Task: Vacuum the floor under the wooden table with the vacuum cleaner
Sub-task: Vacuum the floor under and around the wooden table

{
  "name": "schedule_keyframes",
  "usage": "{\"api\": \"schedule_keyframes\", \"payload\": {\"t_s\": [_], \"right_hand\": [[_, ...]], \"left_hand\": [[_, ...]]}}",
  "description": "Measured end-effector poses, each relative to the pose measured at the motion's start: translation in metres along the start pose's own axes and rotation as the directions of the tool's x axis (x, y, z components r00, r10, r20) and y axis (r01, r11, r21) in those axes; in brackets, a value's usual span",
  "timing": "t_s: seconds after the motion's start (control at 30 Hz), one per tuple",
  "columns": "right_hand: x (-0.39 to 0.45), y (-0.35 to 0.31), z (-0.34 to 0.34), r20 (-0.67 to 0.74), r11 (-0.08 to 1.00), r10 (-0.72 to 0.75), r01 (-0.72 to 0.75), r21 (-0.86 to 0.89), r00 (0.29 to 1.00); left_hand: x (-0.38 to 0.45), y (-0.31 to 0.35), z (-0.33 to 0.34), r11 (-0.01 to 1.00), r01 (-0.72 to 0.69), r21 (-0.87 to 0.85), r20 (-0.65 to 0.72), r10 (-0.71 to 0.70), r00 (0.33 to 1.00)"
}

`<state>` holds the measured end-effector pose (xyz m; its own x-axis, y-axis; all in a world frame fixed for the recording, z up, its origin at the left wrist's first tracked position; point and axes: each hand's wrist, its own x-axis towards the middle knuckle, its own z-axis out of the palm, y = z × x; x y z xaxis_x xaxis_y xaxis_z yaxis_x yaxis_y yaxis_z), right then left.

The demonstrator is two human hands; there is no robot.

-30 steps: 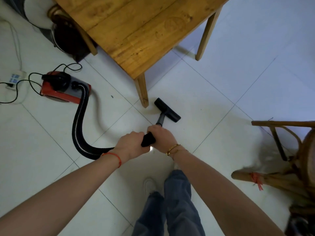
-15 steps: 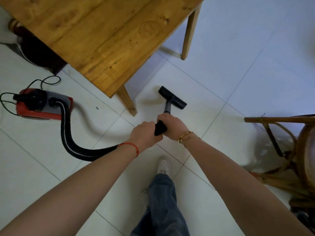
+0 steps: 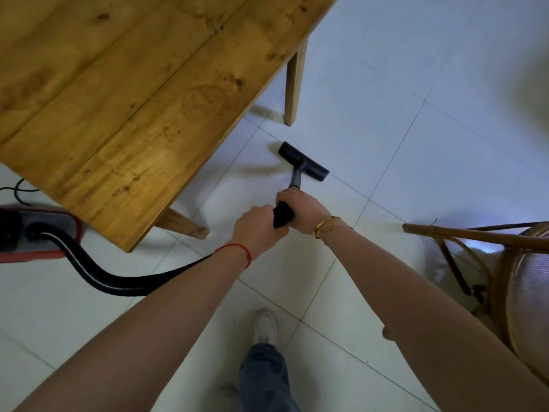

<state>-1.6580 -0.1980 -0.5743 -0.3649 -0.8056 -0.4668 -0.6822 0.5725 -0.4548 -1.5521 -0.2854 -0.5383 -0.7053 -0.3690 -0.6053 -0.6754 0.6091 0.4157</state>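
The wooden table [image 3: 124, 108] fills the upper left, with one leg [image 3: 181, 223] near me and another leg [image 3: 294, 84] farther back. Both my hands hold the black vacuum wand [image 3: 283, 215]: my left hand [image 3: 257, 226] grips its rear end, my right hand [image 3: 300, 208] grips just ahead. The black floor nozzle [image 3: 303, 161] lies flat on the white tiles between the two table legs, just outside the tabletop's edge. A black ribbed hose [image 3: 113, 279] runs back from under my left arm to the red and grey vacuum body [image 3: 41, 230] at the left edge.
A rattan chair [image 3: 505, 263] stands close on the right. A black power cord [image 3: 20, 191] loops on the floor behind the vacuum body. My foot in a white shoe [image 3: 264, 325] stands on the tiles below the hands. Open white tile floor [image 3: 430, 129] stretches to the upper right.
I have stepped forward and to the right. The nozzle has slid along the floor from the near table leg toward the far one. Both hands keep their grip on the wand.
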Motion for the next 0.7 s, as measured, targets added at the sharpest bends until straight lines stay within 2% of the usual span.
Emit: {"api": "schedule_keyframes", "payload": {"t_s": [0.33,0.53,0.7], "right_hand": [[-0.002,-0.024,0.007,0.033,0.998,0.009,-0.007,-0.056,0.999],[-0.027,-0.074,0.031,0.031,0.999,0.011,-0.009,-0.042,0.999],[-0.061,-0.131,0.075,0.036,0.999,0.030,-0.029,-0.029,0.999]], "left_hand": [[-0.013,-0.017,-0.008,1.000,0.016,-0.023,0.039,-0.015,0.999],[-0.058,-0.056,-0.009,1.000,0.000,-0.005,0.043,0.000,0.999],[-0.118,-0.104,-0.002,1.000,-0.012,0.018,0.083,0.011,0.996]]}}
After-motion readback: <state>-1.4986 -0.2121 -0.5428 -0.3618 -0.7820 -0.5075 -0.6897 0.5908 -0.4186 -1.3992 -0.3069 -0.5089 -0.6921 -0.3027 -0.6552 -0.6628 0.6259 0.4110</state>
